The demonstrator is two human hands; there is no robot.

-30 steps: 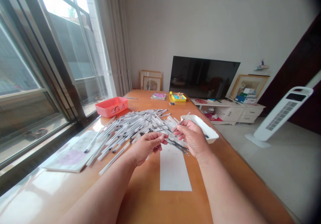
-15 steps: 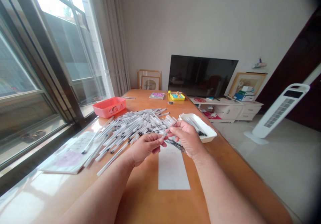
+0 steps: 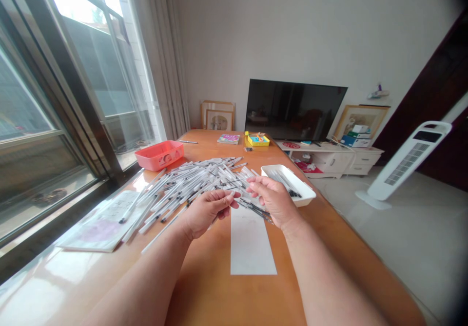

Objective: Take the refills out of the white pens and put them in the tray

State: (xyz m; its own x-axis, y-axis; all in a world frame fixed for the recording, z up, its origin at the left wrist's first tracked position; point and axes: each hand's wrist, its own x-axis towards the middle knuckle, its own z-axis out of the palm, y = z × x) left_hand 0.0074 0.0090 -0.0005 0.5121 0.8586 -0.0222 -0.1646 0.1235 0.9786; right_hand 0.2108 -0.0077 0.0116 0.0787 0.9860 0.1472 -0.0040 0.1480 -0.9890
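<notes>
My left hand (image 3: pixel 211 208) is closed, thumb against fingers, on a pen barrel (image 3: pixel 231 195) that is mostly hidden; a pale tip shows at the thumb. Just to its right, my right hand (image 3: pixel 275 200) has its fingers curved and apart, with nothing visible between them. Beyond both hands spreads a large pile of clear pen barrels (image 3: pixel 183 189) with black ends. Thin dark refills (image 3: pixel 256 209) lie below the right fingers, at the top of a white sheet of paper (image 3: pixel 252 248).
A white tray (image 3: pixel 307 195) with pens stands right of my right hand. At the left are a red plastic basket (image 3: pixel 157 156) and a booklet (image 3: pixel 98 228) under some barrels. A yellow box (image 3: pixel 259 142) and a colourful book (image 3: pixel 228 139) lie at the table's far end.
Half a second ago both hands held a thin pen piece between them. My right fingers have since come apart from it, and the hands are slightly farther apart.
</notes>
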